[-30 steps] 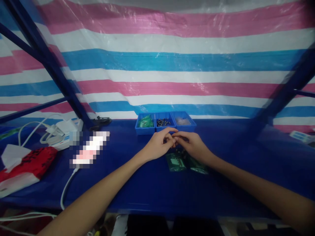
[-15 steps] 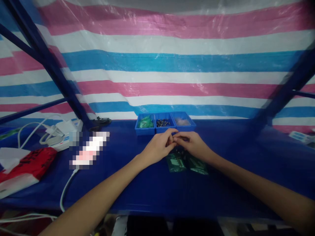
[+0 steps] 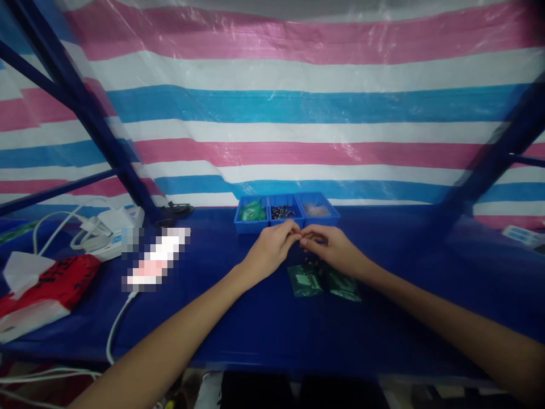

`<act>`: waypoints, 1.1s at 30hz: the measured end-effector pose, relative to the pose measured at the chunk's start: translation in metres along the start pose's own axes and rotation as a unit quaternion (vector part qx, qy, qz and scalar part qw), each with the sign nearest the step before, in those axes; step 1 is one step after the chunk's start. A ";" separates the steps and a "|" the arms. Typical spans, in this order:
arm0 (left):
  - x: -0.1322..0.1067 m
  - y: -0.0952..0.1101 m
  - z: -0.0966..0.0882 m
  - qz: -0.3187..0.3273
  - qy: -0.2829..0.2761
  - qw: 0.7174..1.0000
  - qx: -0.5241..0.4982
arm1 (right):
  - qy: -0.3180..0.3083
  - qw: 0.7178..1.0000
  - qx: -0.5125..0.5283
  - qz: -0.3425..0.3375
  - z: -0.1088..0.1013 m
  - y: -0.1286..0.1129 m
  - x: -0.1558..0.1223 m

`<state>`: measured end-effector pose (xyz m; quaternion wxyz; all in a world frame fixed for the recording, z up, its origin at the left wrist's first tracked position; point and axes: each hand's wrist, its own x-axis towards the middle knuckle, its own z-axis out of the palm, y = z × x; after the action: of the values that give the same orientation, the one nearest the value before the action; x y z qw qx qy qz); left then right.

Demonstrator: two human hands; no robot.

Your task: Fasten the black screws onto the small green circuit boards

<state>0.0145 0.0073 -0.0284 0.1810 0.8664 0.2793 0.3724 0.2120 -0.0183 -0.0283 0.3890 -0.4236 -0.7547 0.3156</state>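
L hand [image 3: 270, 250] & R hand [image 3: 336, 250], 2 total, meet approx. mid-counter, thumbs + fingers bent in, tips touching or nearly so. Can't tell if either grips anything; whatever sits btwn the tips is too small & blurred. Just below R hand: a few dark bits [image 3: 315, 263] on the counter [image 3: 255, 329], half hidden, no. unclear. Nearer the person, 2 green packets lie flat: L packet [image 3: 305, 281] in full view, R packet [image 3: 344, 288] partly under R hand/wrist.

Just beyond the hands, 3 blue bins in 1 row, side by side: L bin [image 3: 251, 228] w/ green packs, mid bin [image 3: 300, 211] w/ many small black + shiny parts (too many to count), R bin [image 3: 330, 220] w/ clear/pale stuff, no. unclear.

Farther out, L side: 1 pixelated item [image 3: 157, 258] w/ 1 white cable [image 3: 114, 326] at its near end; 1 white power strip [image 3: 113, 244] w/ plugs + cords; 1 red bag [image 3: 70, 278] w/ black marks; some black stuff [image 3: 181, 210] at the back. Far R: a pale item [image 3: 522, 236], unclear. Behind all: striped sheet [image 3: 298, 108], pink/white/blue.
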 end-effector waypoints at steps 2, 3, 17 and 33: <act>0.001 0.000 0.000 -0.006 0.009 1.000 -0.001 | 0.002 1.000 0.000 -0.003 0.001 0.000 0.000; 0.001 0.001 0.001 -0.013 0.014 1.000 -0.006 | 0.007 1.000 -0.005 -0.004 0.002 -0.001 -0.001; 0.004 -0.007 -0.012 -0.007 0.100 0.990 0.101 | 0.093 0.919 -0.357 -0.141 -0.012 0.000 0.055; -0.005 0.004 0.002 0.024 -0.166 0.980 0.111 | -0.044 0.928 -0.362 -0.083 -0.038 -0.001 0.000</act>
<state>0.0149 0.0005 -0.0305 0.1184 0.9373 0.2641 0.1942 0.2438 -0.0137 -0.0088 0.2008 -0.4574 -0.8663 0.0061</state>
